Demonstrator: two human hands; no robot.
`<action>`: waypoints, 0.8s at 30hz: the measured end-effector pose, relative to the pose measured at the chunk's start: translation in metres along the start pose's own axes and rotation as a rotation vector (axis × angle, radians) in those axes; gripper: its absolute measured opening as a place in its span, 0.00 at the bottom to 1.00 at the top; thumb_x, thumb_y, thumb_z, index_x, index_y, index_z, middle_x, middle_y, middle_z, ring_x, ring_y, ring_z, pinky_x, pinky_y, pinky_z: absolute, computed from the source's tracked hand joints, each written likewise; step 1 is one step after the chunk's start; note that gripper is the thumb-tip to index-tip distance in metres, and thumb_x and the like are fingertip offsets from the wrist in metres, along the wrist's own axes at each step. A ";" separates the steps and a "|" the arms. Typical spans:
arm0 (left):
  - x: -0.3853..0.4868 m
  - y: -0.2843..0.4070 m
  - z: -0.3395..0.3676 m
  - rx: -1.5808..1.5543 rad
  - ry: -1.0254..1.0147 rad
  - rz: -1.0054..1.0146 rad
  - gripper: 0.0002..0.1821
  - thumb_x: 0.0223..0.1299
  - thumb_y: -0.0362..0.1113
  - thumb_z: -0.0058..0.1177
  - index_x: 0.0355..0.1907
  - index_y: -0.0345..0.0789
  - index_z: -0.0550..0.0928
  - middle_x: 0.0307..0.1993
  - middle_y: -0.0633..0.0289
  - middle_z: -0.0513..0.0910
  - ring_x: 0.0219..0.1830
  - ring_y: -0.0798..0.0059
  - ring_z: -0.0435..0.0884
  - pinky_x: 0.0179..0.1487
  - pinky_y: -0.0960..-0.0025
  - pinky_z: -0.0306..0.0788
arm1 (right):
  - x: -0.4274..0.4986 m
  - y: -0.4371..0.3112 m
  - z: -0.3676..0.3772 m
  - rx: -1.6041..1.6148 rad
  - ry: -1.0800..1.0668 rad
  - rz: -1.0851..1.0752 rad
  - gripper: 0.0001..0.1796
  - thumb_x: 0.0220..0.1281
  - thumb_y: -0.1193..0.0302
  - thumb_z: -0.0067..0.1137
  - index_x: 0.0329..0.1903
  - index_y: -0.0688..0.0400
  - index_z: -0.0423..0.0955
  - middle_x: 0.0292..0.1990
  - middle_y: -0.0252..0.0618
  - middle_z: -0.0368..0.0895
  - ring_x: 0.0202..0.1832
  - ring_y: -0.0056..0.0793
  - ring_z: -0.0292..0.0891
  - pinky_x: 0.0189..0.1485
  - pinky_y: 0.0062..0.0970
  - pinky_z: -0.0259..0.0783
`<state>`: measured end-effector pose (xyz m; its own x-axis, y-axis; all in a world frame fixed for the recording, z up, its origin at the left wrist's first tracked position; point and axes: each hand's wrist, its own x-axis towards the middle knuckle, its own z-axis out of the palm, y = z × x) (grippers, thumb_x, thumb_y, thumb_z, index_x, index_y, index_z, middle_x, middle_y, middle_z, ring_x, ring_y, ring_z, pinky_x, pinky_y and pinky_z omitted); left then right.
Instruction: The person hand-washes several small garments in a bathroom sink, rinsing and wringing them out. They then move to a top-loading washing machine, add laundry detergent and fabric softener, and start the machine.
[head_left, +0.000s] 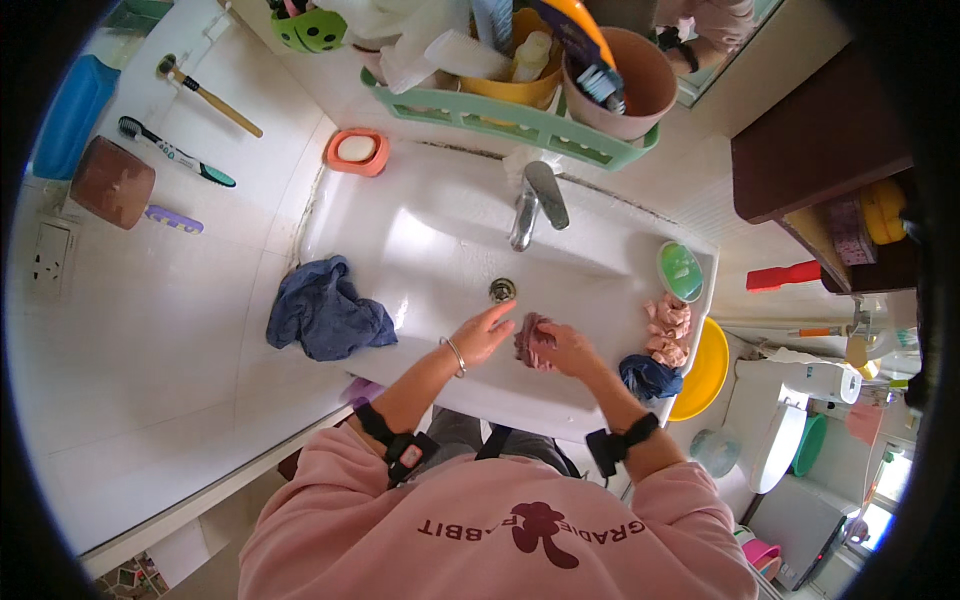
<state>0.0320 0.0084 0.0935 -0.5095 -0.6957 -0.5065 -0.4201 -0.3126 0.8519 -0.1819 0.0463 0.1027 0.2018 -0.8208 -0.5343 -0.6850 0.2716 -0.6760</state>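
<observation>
My right hand (568, 349) is closed around a small bunched mauve cloth (535, 341) over the front part of a white washbasin (450, 262). My left hand (484, 335), with a silver bangle at the wrist, is raised just left of the cloth, fingers apart and holding nothing. The metal drain (502, 290) lies just beyond its fingertips, below a chrome faucet (534, 202). A crumpled blue cloth (326, 311) rests over the basin's left rim. On the right rim lie a dark blue cloth (650, 377) and a bunched pink cloth (667, 330).
An orange soap dish (357, 152) sits at the back left corner, a green soap bar (681, 271) at the right. A green shelf (510, 124) with cups overhangs the back. A brown cabinet (817, 142) juts in at right, above a yellow basin (703, 375).
</observation>
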 end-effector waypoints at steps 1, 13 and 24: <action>-0.004 0.011 -0.014 0.008 -0.073 0.079 0.27 0.70 0.42 0.45 0.68 0.35 0.62 0.65 0.57 0.67 0.62 0.74 0.69 0.63 0.72 0.64 | -0.005 -0.007 -0.012 0.016 0.031 -0.094 0.32 0.55 0.56 0.64 0.61 0.56 0.69 0.44 0.46 0.81 0.48 0.38 0.78 0.50 0.33 0.72; -0.048 0.014 -0.074 0.829 0.257 0.370 0.30 0.66 0.50 0.48 0.66 0.38 0.66 0.67 0.55 0.64 0.69 0.55 0.61 0.71 0.56 0.51 | -0.034 -0.010 0.041 -0.931 0.491 0.130 0.23 0.61 0.65 0.58 0.60 0.51 0.70 0.62 0.45 0.69 0.65 0.48 0.62 0.67 0.50 0.56; -0.204 -0.206 -0.089 0.109 0.086 0.286 0.14 0.63 0.36 0.53 0.50 0.36 0.80 0.49 0.57 0.81 0.49 0.65 0.80 0.54 0.68 0.72 | -0.072 0.030 0.152 -0.402 0.845 0.128 0.15 0.63 0.64 0.49 0.48 0.55 0.77 0.56 0.41 0.76 0.56 0.43 0.70 0.58 0.38 0.65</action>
<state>0.2889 0.1571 0.0332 -0.5555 -0.7986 -0.2318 -0.3497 -0.0285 0.9364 -0.1111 0.1901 0.0436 -0.3580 -0.9319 0.0585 -0.8886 0.3208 -0.3279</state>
